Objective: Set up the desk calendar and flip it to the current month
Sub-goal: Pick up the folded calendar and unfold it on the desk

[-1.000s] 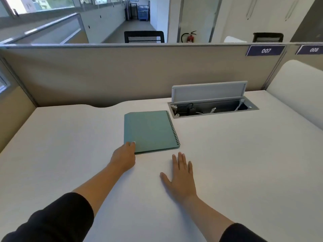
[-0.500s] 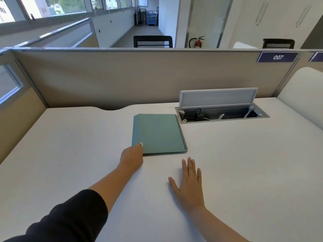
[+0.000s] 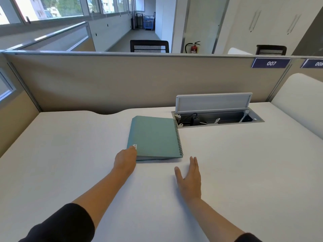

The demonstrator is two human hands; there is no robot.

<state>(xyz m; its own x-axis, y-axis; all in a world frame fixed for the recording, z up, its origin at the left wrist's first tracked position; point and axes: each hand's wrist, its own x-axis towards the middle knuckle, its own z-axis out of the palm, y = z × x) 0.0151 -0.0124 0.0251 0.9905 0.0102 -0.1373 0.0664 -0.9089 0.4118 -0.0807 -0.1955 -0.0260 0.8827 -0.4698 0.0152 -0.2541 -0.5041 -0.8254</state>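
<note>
Calendar (image 3: 154, 137) flat on desk (image 3: 70, 154), spiral edge right, near left corner lifted, pinched by left hand (image 3: 125, 158). Right hand (image 3: 189, 179) flat, fingers spread, near front edge, not touching. Cable box (image 3: 218, 117) just beyond spiral.

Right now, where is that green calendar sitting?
The green calendar lies flat mid-desk, its spiral edge toward the open cable box on its right, with the left hand at its near left corner.

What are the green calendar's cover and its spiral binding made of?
The calendar's cover looks like matte teal card: flat colour, no glare, a thin edge lifting at the near corner. The spiral binding looks like dark wire, probably metal, in fine even loops; a coating cannot be ruled out.
</note>
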